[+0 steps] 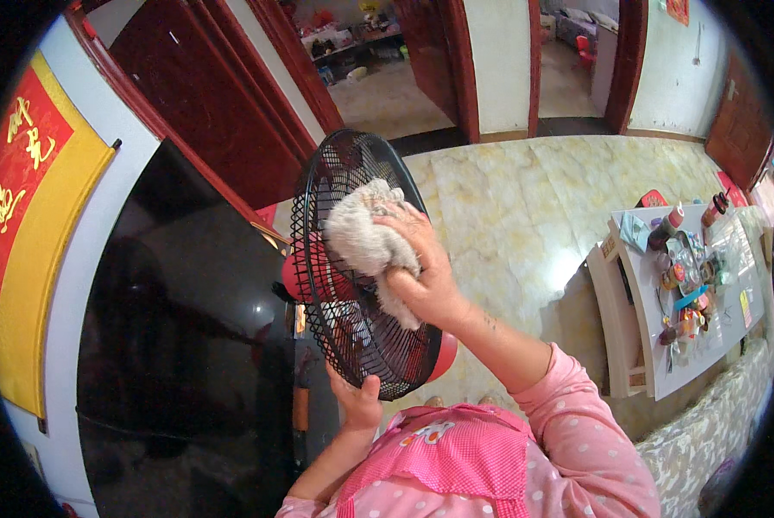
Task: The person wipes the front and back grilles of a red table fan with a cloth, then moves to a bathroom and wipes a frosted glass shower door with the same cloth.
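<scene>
An electric fan with a black wire guard (387, 369) and a red motor housing and base stands upright before me. My right hand (419, 259) presses a bunched whitish cloth (364, 226) against the front of the guard, thumb and fingers closed around the cloth. Down at the guard's lower rim, my left hand (359, 398) grips the edge, its thumb on the near side and its fingers partly hidden behind the wire. Part of the blades shows dimly through the guard.
A large glossy black panel (186, 324) is close on the left, beside a red and yellow hanging scroll (37, 226). To the right stands a white table (723, 343) crowded with bottles and small items, near a patterned sofa (704, 414). Doorways with dark red frames lie ahead.
</scene>
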Tool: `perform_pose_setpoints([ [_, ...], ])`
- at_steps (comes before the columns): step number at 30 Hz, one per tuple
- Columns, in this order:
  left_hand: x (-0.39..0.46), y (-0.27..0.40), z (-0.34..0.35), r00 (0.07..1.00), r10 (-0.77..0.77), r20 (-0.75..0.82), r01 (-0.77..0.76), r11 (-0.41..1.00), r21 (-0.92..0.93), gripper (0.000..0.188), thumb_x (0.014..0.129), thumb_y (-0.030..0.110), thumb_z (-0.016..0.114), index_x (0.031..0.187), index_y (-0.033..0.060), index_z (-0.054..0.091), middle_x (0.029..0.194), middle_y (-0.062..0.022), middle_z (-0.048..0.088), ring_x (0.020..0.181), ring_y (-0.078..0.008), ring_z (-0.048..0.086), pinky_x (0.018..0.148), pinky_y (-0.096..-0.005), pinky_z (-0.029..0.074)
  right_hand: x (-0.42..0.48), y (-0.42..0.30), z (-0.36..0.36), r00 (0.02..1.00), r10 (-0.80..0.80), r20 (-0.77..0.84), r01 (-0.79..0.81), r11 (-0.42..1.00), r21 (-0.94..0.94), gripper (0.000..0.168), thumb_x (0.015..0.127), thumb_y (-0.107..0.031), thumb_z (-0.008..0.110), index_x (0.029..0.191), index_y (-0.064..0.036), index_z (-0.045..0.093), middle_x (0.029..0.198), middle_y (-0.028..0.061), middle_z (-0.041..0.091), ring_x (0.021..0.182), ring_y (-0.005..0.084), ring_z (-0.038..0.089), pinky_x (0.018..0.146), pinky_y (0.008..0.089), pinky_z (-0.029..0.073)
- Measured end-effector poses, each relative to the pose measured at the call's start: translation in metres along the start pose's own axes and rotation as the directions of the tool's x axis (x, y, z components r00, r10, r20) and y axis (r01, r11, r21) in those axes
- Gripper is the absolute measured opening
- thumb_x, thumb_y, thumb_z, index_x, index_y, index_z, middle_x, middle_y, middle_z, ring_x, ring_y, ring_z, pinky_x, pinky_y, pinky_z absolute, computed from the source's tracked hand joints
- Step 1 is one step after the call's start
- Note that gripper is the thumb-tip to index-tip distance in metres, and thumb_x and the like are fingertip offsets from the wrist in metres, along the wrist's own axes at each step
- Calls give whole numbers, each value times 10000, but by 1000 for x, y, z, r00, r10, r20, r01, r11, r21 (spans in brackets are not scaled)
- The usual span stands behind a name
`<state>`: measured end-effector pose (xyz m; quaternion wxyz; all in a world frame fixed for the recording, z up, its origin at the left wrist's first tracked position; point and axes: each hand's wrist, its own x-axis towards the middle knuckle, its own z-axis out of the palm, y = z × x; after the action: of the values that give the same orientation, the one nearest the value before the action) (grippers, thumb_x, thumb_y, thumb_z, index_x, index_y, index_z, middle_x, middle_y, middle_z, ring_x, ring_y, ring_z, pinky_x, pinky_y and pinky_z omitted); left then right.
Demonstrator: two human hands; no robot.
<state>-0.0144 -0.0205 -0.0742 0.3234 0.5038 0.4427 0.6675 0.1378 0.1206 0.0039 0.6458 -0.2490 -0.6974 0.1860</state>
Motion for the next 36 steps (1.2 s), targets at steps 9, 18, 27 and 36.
perform_pose_setpoints([
  [9,-8,-4,-5,999,42,10,-43,987,154,814,818,312,657,1398,-63,227,1391,-147,363,1268,-251,375,1080,-366,256,-82,110,-10,542,831,-123,-748,544,379,429,821,-137,475,1210,36,522,1096,126,608,1021,206,558,915,318,418],
  [18,-8,-13,-15,1000,9,2,-9,1000,-2,894,759,237,744,1412,-48,203,1383,-143,358,1274,-251,365,1086,-368,254,56,38,9,920,374,-114,-340,909,242,388,873,-159,498,1217,19,516,1063,92,603,980,157,540,889,287,418],
  [27,-3,-9,-21,999,-33,-4,33,998,-61,892,758,263,740,1407,-48,212,1374,-133,366,1248,-240,392,1064,-361,293,123,110,20,931,363,-32,-357,925,128,428,770,-110,518,1180,-3,580,1167,215,590,1126,330,542,973,343,397],
  [36,-5,-7,-25,998,-65,-6,64,992,-107,823,752,245,729,1378,-40,278,1342,-121,408,1214,-227,426,1044,-359,319,-47,71,-32,961,260,94,-231,943,-241,469,700,-87,566,1165,-24,580,1104,208,558,1024,382,519,904,436,419],
])
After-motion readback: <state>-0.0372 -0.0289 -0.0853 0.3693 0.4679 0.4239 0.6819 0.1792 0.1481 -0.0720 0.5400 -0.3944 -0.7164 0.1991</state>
